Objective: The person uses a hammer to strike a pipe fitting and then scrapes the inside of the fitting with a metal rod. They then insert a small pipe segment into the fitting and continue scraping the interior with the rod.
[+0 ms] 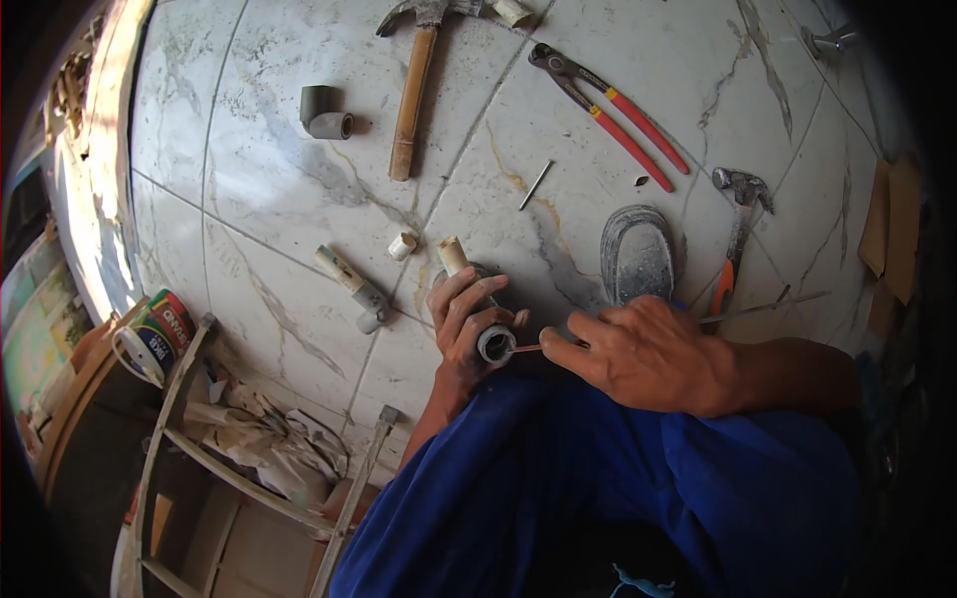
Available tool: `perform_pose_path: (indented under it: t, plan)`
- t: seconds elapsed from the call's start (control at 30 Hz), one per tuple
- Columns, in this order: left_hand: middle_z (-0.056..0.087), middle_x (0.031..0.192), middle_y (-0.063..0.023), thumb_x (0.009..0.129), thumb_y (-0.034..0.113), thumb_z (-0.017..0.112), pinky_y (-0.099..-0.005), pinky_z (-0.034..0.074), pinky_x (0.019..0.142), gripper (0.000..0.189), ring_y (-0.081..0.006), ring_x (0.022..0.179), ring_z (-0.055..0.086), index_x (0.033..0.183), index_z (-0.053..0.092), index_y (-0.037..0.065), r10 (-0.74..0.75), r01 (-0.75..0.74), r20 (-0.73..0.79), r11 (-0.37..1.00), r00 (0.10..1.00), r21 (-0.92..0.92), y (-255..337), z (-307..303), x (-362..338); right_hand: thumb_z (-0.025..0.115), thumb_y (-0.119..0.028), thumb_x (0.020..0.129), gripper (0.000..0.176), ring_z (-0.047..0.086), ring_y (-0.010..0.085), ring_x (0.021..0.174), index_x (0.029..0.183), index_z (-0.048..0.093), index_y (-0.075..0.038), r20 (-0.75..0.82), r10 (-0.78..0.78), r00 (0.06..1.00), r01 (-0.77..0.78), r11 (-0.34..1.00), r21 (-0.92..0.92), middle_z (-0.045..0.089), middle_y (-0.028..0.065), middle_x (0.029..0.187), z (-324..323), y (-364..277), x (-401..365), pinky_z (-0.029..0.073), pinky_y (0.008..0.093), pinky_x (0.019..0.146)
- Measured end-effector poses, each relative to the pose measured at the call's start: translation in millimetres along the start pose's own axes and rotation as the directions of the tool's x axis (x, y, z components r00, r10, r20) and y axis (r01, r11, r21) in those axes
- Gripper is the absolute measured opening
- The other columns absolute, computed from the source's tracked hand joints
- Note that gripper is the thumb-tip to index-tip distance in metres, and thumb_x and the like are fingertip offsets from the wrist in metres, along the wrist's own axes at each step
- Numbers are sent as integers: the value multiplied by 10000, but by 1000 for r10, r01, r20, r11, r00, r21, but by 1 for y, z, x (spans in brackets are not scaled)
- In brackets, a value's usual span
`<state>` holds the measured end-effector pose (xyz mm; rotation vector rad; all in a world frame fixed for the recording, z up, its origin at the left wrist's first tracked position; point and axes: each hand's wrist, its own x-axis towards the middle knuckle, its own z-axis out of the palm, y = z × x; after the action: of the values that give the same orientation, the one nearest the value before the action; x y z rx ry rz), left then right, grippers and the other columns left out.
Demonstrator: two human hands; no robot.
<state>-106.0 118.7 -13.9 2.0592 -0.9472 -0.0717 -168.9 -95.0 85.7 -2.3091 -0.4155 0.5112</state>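
My left hand (467,321) is wrapped round a grey pipe fitting (495,345) whose round open mouth faces up toward me. A cream pipe stub (453,255) sticks out beyond the fingers on the far side. My right hand (648,357) is closed on a thin, narrow strip (773,307), which looks like a blade. Its reddish near end is right at the rim of the fitting's mouth; the other end points out to the right past the wrist. The palm hides its middle.
On the tiled floor (299,189) lie a wooden-handled hammer (409,105), red-handled pincers (618,120), a nail (536,185), a grey elbow (324,115), a short pipe ring (403,246), a pipe with fitting (354,287) and an orange-handled hammer (736,224). A can (159,334) and metal frame (239,478) stand at lower left.
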Motion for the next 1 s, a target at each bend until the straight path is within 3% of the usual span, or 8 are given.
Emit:
perform_pose_path:
  t: [0.1, 0.27, 0.5, 0.6, 0.7, 0.8, 0.9, 1.0]
  plan:
    - [671, 955, -7, 672, 170, 823, -441, 394, 888, 260, -273, 1080, 555, 727, 571, 139, 15, -15, 60, 1000, 998, -13, -8, 3, -5, 533, -109, 831, 148, 597, 152, 505, 926, 575, -4, -18, -31, 999, 28, 989, -148, 545, 64, 605, 6, -3, 6, 472, 297, 444]
    - [641, 842, 4, 665, 124, 807, -455, 392, 862, 256, -260, 1047, 569, 721, 557, 139, 10, 1, 142, 997, 990, -78, -16, 14, -14, 558, -131, 805, 86, 596, 122, 520, 811, 593, -52, 159, 3, 987, 45, 954, -297, 583, 31, 594, 15, -6, 15, 442, 270, 448]
    - [617, 812, -4, 660, 93, 792, -459, 402, 837, 244, -255, 991, 579, 739, 564, 128, 88, -73, 191, 993, 978, -88, -24, 15, -17, 578, -127, 777, 102, 646, 163, 605, 719, 638, -68, 151, 14, 988, 0, 995, -97, 636, 32, 635, 35, -2, 28, 467, 310, 516]
    - [600, 788, -12, 664, 69, 774, -468, 404, 829, 232, -252, 958, 579, 744, 561, 113, 106, -95, 207, 993, 973, -63, -25, 17, -16, 532, -109, 791, 99, 613, 180, 485, 718, 537, -43, 233, -62, 971, 99, 983, -152, 599, 82, 553, 39, -1, 32, 460, 327, 441]
    - [590, 788, -19, 668, 70, 756, -480, 395, 840, 214, -247, 943, 575, 748, 560, 103, 98, -88, 225, 995, 970, -56, -25, 17, -18, 531, -110, 789, 104, 614, 184, 484, 712, 537, -41, 180, -74, 981, 96, 989, -117, 599, 87, 551, 49, 1, 33, 462, 324, 440]
    - [587, 798, -22, 672, 88, 746, -492, 380, 859, 201, -244, 955, 568, 750, 561, 97, 100, -87, 258, 994, 961, -61, -31, 16, -22, 577, -123, 765, 119, 662, 179, 632, 732, 670, -56, 218, 8, 976, 14, 995, -100, 659, 58, 682, 57, -7, 32, 492, 315, 525]
    - [587, 810, -25, 678, 104, 739, -499, 369, 872, 189, -245, 964, 559, 748, 563, 93, 107, -100, 307, 994, 946, -36, -32, 13, -21, 565, -130, 782, 134, 655, 182, 616, 788, 647, -23, 178, -3, 984, 27, 990, -136, 650, 71, 681, 68, -5, 29, 479, 305, 488]
    - [587, 804, -25, 677, 107, 743, -501, 369, 873, 192, -246, 959, 556, 744, 564, 94, 100, -84, 311, 994, 945, -65, -29, 18, -15, 541, -120, 786, 110, 575, 186, 450, 769, 546, -12, -5, -16, 1000, 15, 974, -228, 575, 96, 576, 76, -3, 25, 447, 322, 411]
